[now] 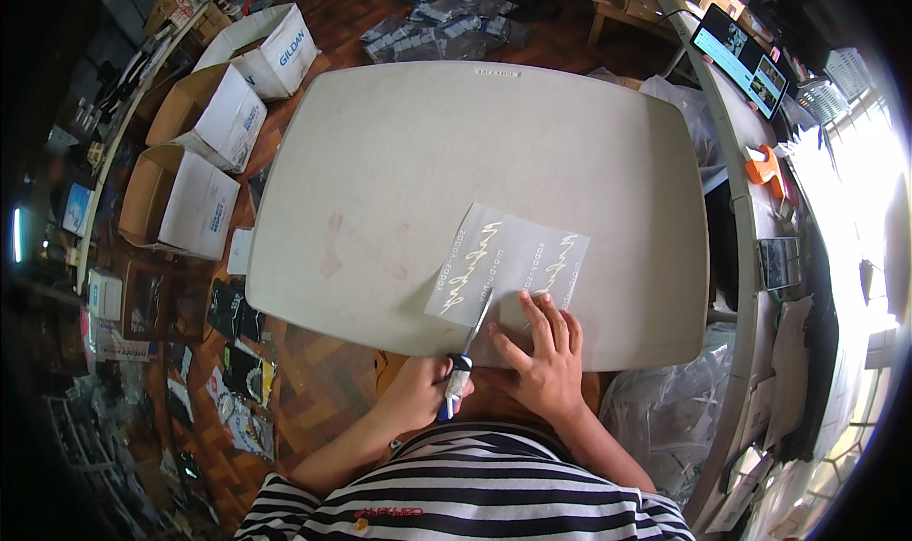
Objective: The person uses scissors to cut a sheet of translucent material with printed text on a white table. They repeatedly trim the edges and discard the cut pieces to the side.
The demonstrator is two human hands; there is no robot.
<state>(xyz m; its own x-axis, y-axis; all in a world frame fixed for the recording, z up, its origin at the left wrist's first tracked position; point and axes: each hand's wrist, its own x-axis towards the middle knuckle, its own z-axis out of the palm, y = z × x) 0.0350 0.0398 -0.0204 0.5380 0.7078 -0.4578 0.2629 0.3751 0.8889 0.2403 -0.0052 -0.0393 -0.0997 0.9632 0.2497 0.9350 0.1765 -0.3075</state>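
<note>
A translucent sheet (518,232) with pale lettering lies near the front edge of the grey-beige table (427,142). My left hand (423,394) is closed round the blue-and-white handles of a pair of scissors (460,375). Their narrow blades, seen almost edge-on, point away from me and reach the lower middle of the sheet, between its two columns of lettering. Flat on the sheet's right part rests my right hand (546,360), its fingers stretched out and thumb apart, just right of the blades. It covers the sheet's lower right portion.
Open cardboard boxes (195,199) stand left of the table. Plastic-wrapped packs (437,28) lie on the floor beyond it. To the right, a long desk bears a screen (739,61) and an orange tool (765,170). Clear plastic bags (665,417) bulge beside the table's right front corner.
</note>
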